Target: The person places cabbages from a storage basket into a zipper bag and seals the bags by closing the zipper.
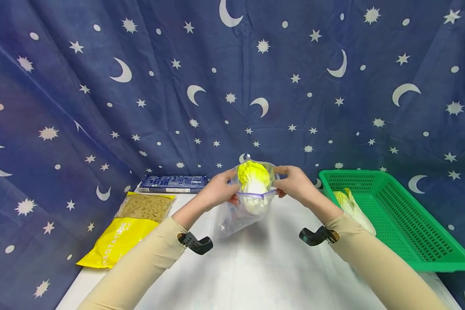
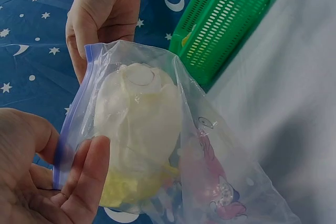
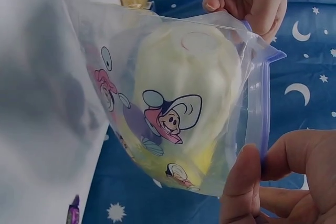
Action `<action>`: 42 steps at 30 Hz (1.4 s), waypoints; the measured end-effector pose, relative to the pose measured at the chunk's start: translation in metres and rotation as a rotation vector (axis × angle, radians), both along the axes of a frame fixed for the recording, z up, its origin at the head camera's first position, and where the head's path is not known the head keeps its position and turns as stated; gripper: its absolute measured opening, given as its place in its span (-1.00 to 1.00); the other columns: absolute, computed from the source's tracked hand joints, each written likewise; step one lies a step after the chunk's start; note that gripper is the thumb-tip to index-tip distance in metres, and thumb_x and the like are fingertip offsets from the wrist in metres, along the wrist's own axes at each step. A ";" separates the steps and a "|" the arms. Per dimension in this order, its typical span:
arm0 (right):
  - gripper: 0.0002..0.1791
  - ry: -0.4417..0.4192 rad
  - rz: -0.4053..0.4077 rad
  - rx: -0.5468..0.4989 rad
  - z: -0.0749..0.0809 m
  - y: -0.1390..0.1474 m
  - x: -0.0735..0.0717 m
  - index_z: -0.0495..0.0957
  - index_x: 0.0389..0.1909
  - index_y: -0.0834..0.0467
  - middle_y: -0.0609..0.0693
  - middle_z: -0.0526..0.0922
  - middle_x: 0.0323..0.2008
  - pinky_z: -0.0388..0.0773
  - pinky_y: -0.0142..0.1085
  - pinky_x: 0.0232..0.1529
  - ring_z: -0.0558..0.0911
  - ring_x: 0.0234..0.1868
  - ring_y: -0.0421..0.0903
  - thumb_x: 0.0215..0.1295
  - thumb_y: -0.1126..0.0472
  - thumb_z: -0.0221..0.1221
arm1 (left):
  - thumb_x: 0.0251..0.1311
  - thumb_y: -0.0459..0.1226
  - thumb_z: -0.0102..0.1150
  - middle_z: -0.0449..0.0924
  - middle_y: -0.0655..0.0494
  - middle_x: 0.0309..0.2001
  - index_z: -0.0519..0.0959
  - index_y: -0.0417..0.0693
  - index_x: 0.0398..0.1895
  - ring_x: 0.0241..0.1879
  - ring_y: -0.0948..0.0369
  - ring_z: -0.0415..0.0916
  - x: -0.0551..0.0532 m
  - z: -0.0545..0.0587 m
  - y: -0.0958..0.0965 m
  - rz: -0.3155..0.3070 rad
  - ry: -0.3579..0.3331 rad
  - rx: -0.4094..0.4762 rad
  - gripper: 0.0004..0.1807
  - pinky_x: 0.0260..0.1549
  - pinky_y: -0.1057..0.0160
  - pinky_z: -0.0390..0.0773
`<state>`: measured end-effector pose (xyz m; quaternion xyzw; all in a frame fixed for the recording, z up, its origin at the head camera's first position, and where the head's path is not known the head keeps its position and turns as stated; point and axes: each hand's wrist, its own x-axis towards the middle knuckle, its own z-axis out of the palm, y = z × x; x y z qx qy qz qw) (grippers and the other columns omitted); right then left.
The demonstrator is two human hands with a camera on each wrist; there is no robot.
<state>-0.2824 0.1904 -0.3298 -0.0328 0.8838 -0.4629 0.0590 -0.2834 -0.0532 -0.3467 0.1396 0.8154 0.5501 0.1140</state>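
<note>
A napa cabbage with yellow leaf tips stands inside a clear zip bag, its leafy end toward the bag's mouth in the head view. My left hand pinches the bag's left edge by the purple zip strip. On the opposite side, the right hand pinches the rim between thumb and fingers. The mouth of the bag is spread between both hands. Cartoon figures are printed on the plastic, as the right wrist view shows around the cabbage. The bag hangs over the white table.
A green basket stands on the right, holding another napa cabbage. To the left lies a yellow pasta bag with a see-through window. Behind it sits a flat dark blue package. A starry blue curtain hangs at the back.
</note>
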 end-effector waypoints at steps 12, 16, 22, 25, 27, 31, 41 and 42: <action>-0.26 -0.019 0.001 -0.031 0.012 -0.003 -0.001 0.27 0.48 0.38 0.30 0.65 -0.09 0.71 -0.25 -0.31 0.66 -0.42 0.05 0.23 0.39 0.14 | 0.30 -0.43 -0.02 0.03 -0.07 0.61 0.07 -0.29 0.59 -0.46 0.17 0.56 0.000 0.010 -0.002 -0.001 0.022 0.041 -0.23 -0.36 0.22 0.74; -0.26 -0.012 0.004 -0.027 0.014 -0.003 -0.002 0.27 0.48 0.38 0.31 0.64 -0.08 0.69 -0.28 -0.36 0.66 -0.44 0.04 0.22 0.39 0.14 | 0.28 -0.44 -0.03 0.04 -0.07 0.60 0.09 -0.29 0.59 -0.46 0.17 0.57 0.000 0.013 -0.003 0.004 0.029 0.037 -0.23 -0.33 0.18 0.75; -0.27 -0.008 0.016 -0.026 0.018 -0.003 -0.003 0.29 0.47 0.37 0.25 0.63 -0.18 0.68 -0.29 -0.40 0.64 -0.44 0.08 0.23 0.39 0.15 | 0.30 -0.42 -0.02 0.06 -0.06 0.60 0.10 -0.27 0.59 -0.48 0.18 0.58 -0.002 0.015 -0.004 0.004 0.020 0.023 -0.24 -0.31 0.17 0.75; -0.28 -0.003 0.022 -0.028 0.020 -0.004 -0.004 0.30 0.47 0.37 0.25 0.61 -0.20 0.70 -0.27 -0.39 0.61 -0.48 0.04 0.22 0.39 0.14 | 0.31 -0.41 -0.01 0.09 -0.11 0.58 0.09 -0.26 0.60 -0.49 0.17 0.59 -0.003 0.018 -0.004 -0.001 0.004 0.023 -0.24 -0.30 0.15 0.75; -0.28 0.000 0.027 -0.025 0.021 -0.003 -0.005 0.31 0.46 0.37 0.24 0.60 -0.23 0.69 -0.28 -0.39 0.59 -0.49 0.00 0.22 0.38 0.14 | 0.32 -0.41 0.00 0.11 -0.15 0.57 0.06 -0.27 0.60 -0.48 0.16 0.60 -0.003 0.019 -0.005 -0.007 -0.005 0.021 -0.23 -0.27 0.11 0.75; -0.28 -0.001 0.026 -0.022 0.025 -0.003 -0.007 0.31 0.46 0.37 0.22 0.58 -0.29 0.69 -0.26 -0.35 0.57 -0.47 0.01 0.23 0.38 0.14 | 0.34 -0.41 0.00 0.16 -0.24 0.53 0.04 -0.29 0.60 -0.46 0.15 0.61 -0.005 0.022 -0.006 -0.018 -0.004 0.013 -0.23 -0.26 0.10 0.75; -0.15 -0.037 0.021 -0.033 0.032 -0.008 -0.008 0.11 0.56 0.34 0.34 0.54 0.11 0.73 -0.20 -0.27 0.65 -0.34 0.03 0.25 0.32 0.16 | 0.36 -0.41 -0.01 0.31 -0.28 0.43 0.05 -0.26 0.61 -0.47 0.15 0.61 -0.004 0.033 -0.001 0.010 -0.010 0.014 -0.25 -0.36 0.20 0.75; -0.14 -0.047 0.029 -0.052 0.032 -0.009 -0.008 0.07 0.57 0.35 0.35 0.53 0.12 0.73 -0.18 -0.26 0.64 -0.36 0.01 0.25 0.34 0.15 | 0.37 -0.40 -0.02 0.38 -0.29 0.35 0.05 -0.26 0.61 -0.47 0.15 0.61 -0.005 0.034 0.000 0.013 -0.011 0.006 -0.25 -0.36 0.21 0.75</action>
